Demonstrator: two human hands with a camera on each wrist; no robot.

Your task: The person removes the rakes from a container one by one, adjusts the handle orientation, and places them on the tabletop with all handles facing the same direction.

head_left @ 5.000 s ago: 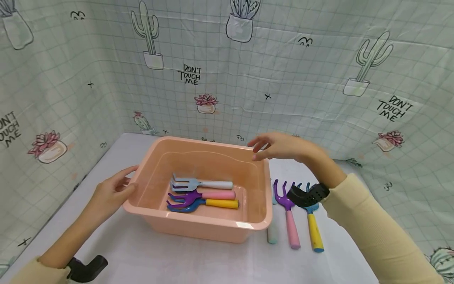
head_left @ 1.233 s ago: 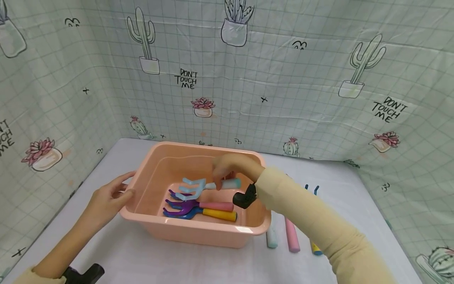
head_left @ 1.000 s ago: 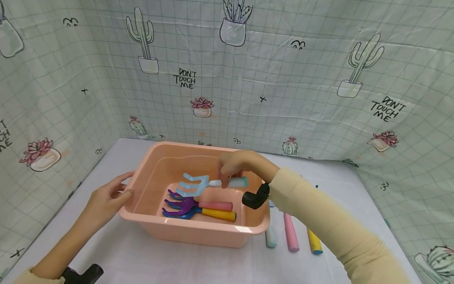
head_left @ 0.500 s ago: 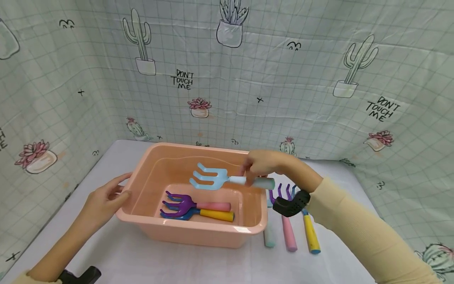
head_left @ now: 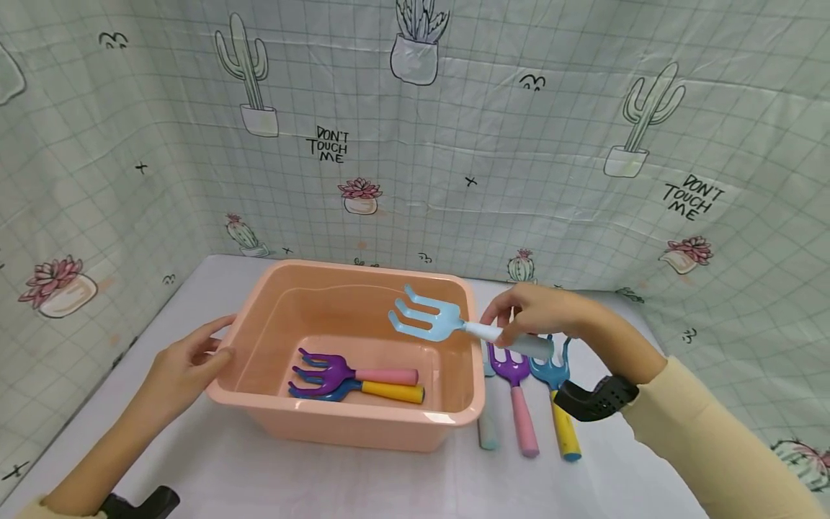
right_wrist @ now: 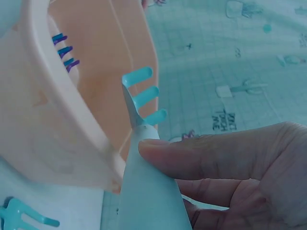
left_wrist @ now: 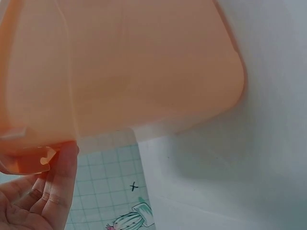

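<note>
My right hand (head_left: 538, 311) pinches a light blue hand rake (head_left: 431, 319) by its pale handle, thumb on top in the right wrist view. The rake's three tines point left over the right rim of a peach plastic basin (head_left: 350, 425). At the basin's left end my left hand (head_left: 188, 367) holds the rim, its fingers (left_wrist: 62, 187) curled under the edge in the left wrist view. Inside the basin lie a purple hand rake (head_left: 333, 373) with a pink handle and a blue hand rake (head_left: 395, 391) with a yellow handle, partly covered by the purple one.
Right of the basin, side by side on the white table (head_left: 311, 476), lie a pale-handled tool (head_left: 488, 429), a purple rake with a pink handle (head_left: 524, 425) and a blue rake with a yellow handle (head_left: 565, 432). A cactus-print cloth (head_left: 415, 144) stands behind.
My right hand has reached into the basin, taken the light blue rake from beside the other two, then lifted it rightward past the rim. My left hand has kept hold of the basin.
</note>
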